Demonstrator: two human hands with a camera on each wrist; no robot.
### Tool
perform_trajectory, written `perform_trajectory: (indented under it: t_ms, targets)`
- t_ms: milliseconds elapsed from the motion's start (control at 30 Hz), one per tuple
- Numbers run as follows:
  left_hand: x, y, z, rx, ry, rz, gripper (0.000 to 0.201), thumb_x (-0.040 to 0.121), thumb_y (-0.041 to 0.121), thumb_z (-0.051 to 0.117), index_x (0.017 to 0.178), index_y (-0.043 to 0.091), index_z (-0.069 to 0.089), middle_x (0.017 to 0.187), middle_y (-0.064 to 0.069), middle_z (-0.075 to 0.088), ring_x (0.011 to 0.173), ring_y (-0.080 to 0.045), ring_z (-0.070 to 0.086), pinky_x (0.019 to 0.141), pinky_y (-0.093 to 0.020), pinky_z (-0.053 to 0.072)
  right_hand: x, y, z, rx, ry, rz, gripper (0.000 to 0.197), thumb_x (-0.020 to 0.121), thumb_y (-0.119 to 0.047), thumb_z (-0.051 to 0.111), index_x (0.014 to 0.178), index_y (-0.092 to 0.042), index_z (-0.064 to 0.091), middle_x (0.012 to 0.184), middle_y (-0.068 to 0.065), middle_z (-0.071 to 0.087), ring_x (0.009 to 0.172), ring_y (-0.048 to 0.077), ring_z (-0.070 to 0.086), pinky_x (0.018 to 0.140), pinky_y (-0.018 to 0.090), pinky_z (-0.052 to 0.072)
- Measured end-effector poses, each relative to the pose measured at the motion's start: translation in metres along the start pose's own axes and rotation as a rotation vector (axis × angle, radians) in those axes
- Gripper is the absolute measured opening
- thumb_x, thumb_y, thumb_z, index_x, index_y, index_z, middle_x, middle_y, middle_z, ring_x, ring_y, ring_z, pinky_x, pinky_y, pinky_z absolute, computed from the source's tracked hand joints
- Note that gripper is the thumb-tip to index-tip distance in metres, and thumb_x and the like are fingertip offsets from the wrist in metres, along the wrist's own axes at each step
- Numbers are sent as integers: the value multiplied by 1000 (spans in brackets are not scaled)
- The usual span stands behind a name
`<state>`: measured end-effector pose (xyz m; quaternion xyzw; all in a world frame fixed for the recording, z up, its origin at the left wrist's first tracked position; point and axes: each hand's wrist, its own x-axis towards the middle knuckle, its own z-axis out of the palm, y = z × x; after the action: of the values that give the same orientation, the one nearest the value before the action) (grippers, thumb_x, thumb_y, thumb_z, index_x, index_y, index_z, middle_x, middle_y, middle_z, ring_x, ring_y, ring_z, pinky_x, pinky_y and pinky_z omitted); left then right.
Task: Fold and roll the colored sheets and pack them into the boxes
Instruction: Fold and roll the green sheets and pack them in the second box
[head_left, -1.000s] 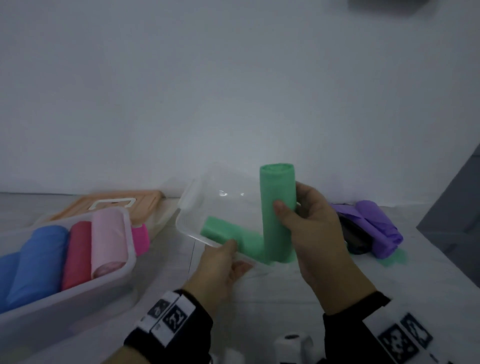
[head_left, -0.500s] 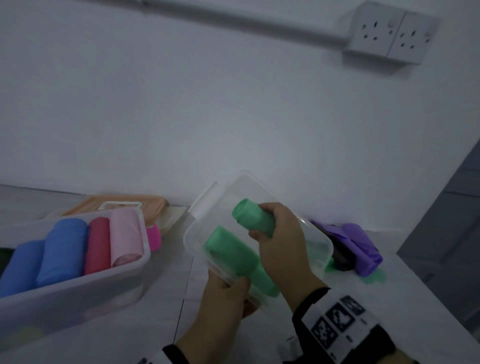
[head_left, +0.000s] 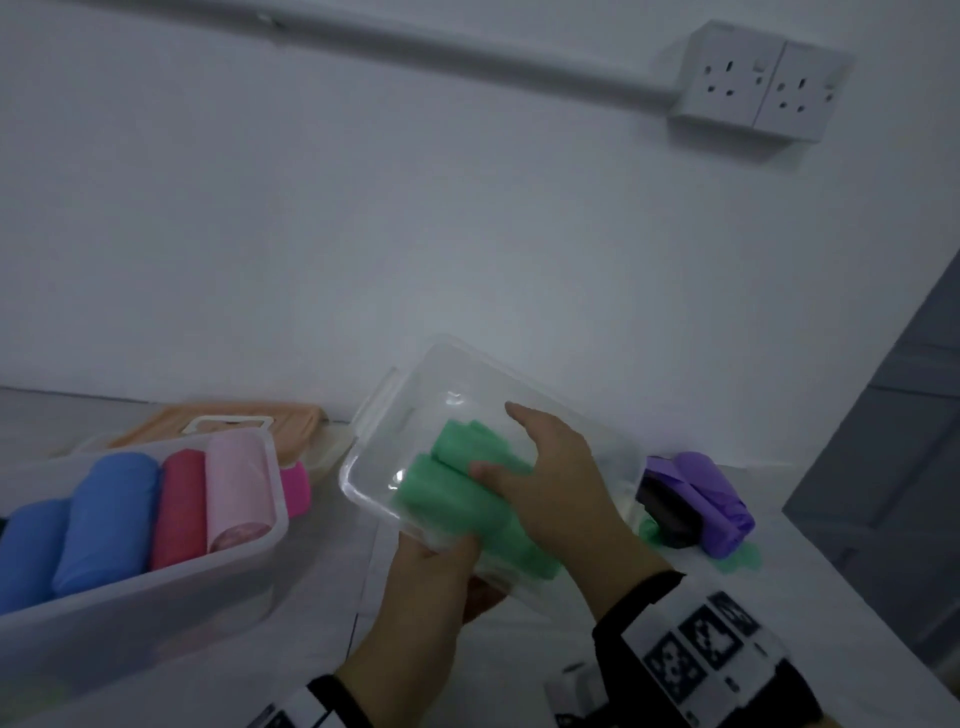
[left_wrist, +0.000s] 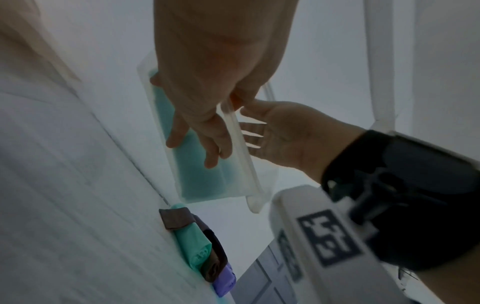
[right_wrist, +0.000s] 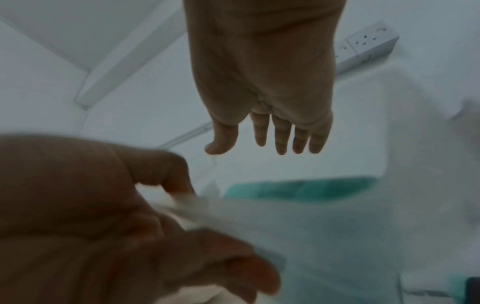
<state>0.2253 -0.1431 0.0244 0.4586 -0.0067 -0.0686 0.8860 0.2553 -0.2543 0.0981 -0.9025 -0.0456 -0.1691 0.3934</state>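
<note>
Two hands on one small clear plastic box (head_left: 374, 467) right now. Left hand (head_left: 426, 587) grips its near rim, thumb over the edge and fingers curled under the bottom, holding it up off the table and tilted toward the camera. From the left wrist view you can see those fingers (left_wrist: 210, 144) spread against the underside, with green showing through the plastic. Right hand (head_left: 550, 488) is inside the box with fingers pretty much straight, lying flat over the green rolled plastic sheets (head_left: 457, 488) and not curled round anything. The right wrist view shows the same thing, fingers (right_wrist: 283, 133) extended and loose above the green rolls. Looks like two green rolls lying side by side in the box, though it's blurry so I can't swear to the count.

Moving outward: on the left sits a larger clear plastic bin (head_left: 156, 587) on the white table (head_left: 831, 623), packed with two blue rolls (head_left: 104, 514), a red roll (head_left: 179, 504) and a pale pink roll (head_left: 239, 488) side by side. A bright pink roll (head_left: 297, 488) lies just beside it on the outside, and a tan lid (head_left: 234, 421) lies behind it. On the right of the held box there's a purple roll (head_left: 711, 499) touching some black thing (head_left: 665, 509) I can't make out, with a bit of green sheet (head_left: 737, 561) beneath them. White double wall socket (head_left: 758, 104) up top on the wall.
</note>
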Motion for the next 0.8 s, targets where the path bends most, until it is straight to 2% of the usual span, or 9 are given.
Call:
perform_trajectory:
  t_ms: [100,167,267,333,400,467,600,700,800]
  targets:
    - [18,-2,-7,-7,142,-10,30,89,-3,48,113,10,60,97,-14,72,78,-32,72,57,-33,56,-12,10,-8,124,62,-108,29,84,-29,69,109,-37,57,108,-27,50,108,-7,47,92,9,35]
    - [34,-5,-12,3,247,-33,27,89,-2,48,114,4,57,98,-20,69,70,-32,70,52,-31,56,-21,30,-18,81,223,-174,22,86,-22,66,96,-40,56,97,-21,56,94,-6,53,81,4,38]
    - [56,-8,-12,-13,310,-60,21,91,-2,48,109,3,58,93,-20,66,65,-26,66,47,-29,54,-29,73,-35,-120,399,-88,18,84,-10,65,86,-26,56,79,-15,51,75,1,50,66,7,36]
    - [70,-10,-8,-55,317,-104,23,90,-3,48,112,-1,57,95,-21,65,70,-28,65,47,-31,56,-31,105,-41,-240,311,94,17,82,-5,66,90,-17,58,80,-10,47,76,10,47,64,12,31]
    - [84,-14,-5,-79,332,-164,19,90,-3,48,105,-1,59,101,-21,63,77,-29,63,52,-36,59,-30,136,-46,-298,138,286,23,82,-6,64,104,-12,60,96,0,53,91,20,53,74,21,35]
    - [97,-19,0,-98,359,-216,9,91,-1,49,94,-1,57,103,-19,57,82,-30,60,54,-37,59,-24,158,-50,-330,2,378,37,83,-7,61,120,-11,55,116,8,53,106,24,53,86,25,39]
    - [117,-30,8,-67,421,-256,6,92,2,51,98,0,51,105,-17,46,77,-28,55,51,-35,58,3,182,-54,-480,-135,329,47,89,-13,54,135,-13,44,135,5,43,123,20,44,103,26,32]
    - [129,-32,11,-58,423,-269,9,93,5,50,102,3,51,103,-16,50,74,-26,54,50,-36,58,24,192,-46,-572,-258,321,43,91,-20,51,134,-16,45,133,5,41,122,20,44,102,24,33]
    - [141,-29,15,4,467,-320,12,94,15,51,104,9,50,106,-19,49,72,-30,56,42,-29,55,37,194,-35,-680,-329,291,42,90,-29,52,132,-21,47,126,5,41,116,23,46,98,29,39]
